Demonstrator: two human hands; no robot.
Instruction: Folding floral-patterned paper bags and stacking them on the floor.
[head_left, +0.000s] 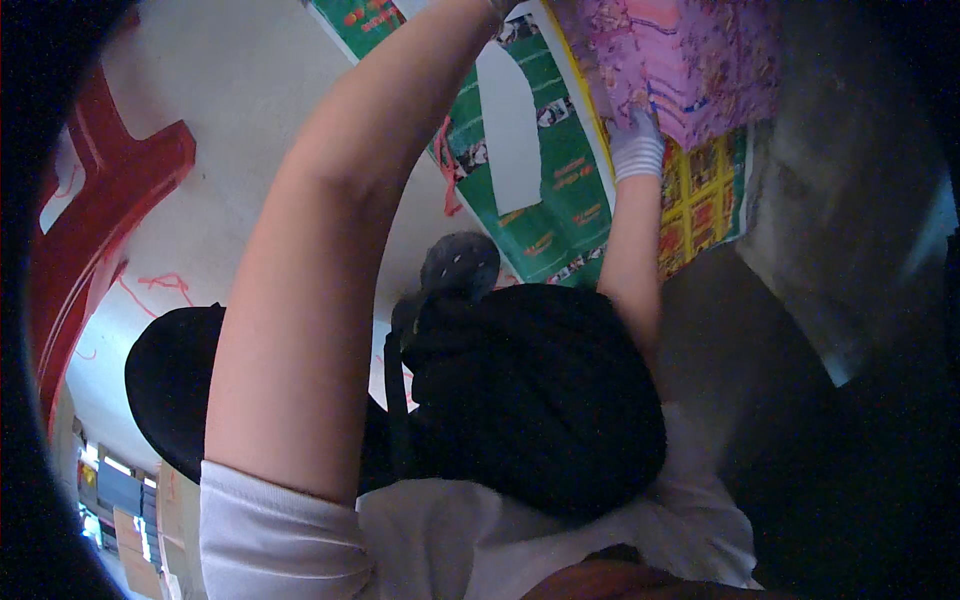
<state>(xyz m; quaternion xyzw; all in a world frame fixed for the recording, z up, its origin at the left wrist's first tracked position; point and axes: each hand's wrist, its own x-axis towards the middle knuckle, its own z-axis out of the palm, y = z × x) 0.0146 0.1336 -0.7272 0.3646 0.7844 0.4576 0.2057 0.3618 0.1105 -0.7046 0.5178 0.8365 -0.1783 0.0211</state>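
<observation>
My left arm stretches up to the top edge, where only a sliver of my left hand (507, 4) shows; its fingers are out of the picture. My right hand (636, 146), in a pale striped glove, is at the lower left corner of a pink patterned bundle (690, 75). Its fingers close on that corner, partly hidden against the pink. Beneath the bundle lies a yellow gridded printed sheet (700, 205). A green printed sheet (560, 235) with a long white patch (510, 125) spreads to the left of my right hand.
A dark red frame-like piece (120, 190) stands at the left on the pale floor (270, 80). Red string (447, 170) lies beside the green sheet. My dark-clothed knees and a grey shoe (460, 265) are below it. Cardboard boxes (135, 550) are at the lower left.
</observation>
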